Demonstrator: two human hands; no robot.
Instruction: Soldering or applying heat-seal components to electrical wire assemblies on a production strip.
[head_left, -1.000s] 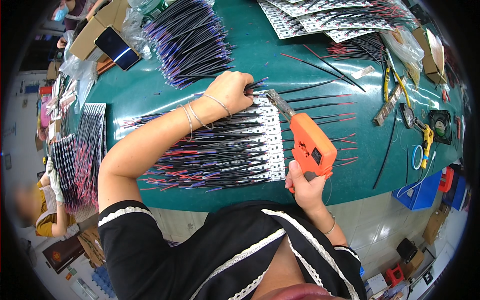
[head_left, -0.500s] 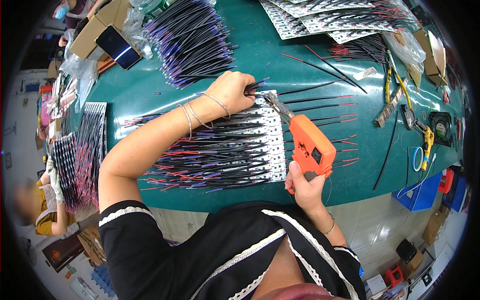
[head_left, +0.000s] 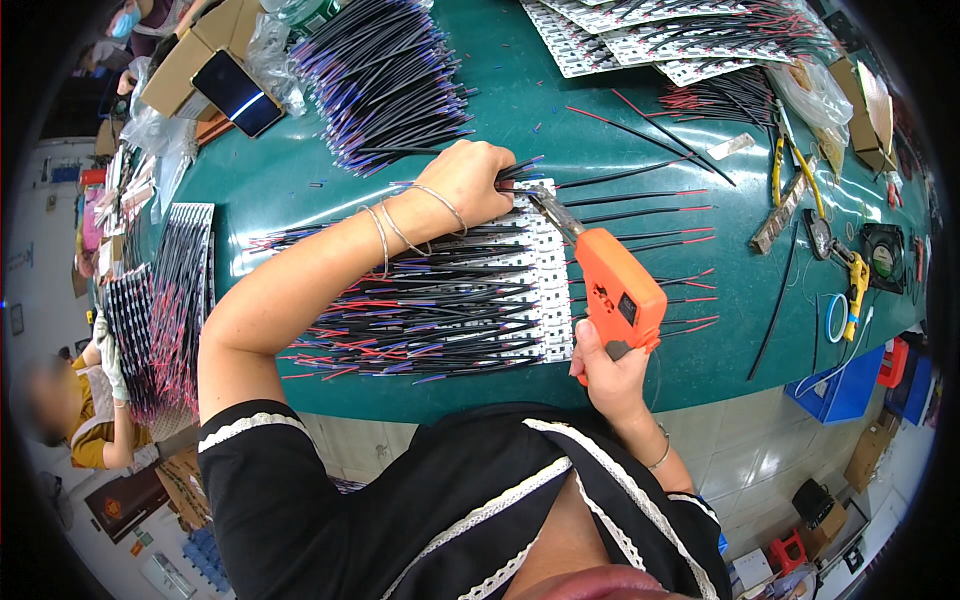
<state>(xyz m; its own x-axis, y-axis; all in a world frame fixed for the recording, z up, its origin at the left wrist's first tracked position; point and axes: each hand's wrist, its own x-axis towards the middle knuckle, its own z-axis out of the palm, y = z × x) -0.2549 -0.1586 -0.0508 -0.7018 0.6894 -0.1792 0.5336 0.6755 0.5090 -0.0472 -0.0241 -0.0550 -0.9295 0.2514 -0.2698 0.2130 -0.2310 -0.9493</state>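
While our left hand (head_left: 468, 185) pinches wires (head_left: 524, 170) at far end of board (head_left: 550, 300), our right hand (head_left: 612, 378) clamps fingers round gun (head_left: 620, 285); tip contact unclear. Wires look light, springy; we'd hold by black insulation. Board lies flat on glossy green table (head_left: 500, 110); tiled floor (head_left: 750, 450) below, co-worker (head_left: 90, 456) at left.

A black phone (head_left: 237, 92) lies beside a cardboard box (head_left: 172, 82).
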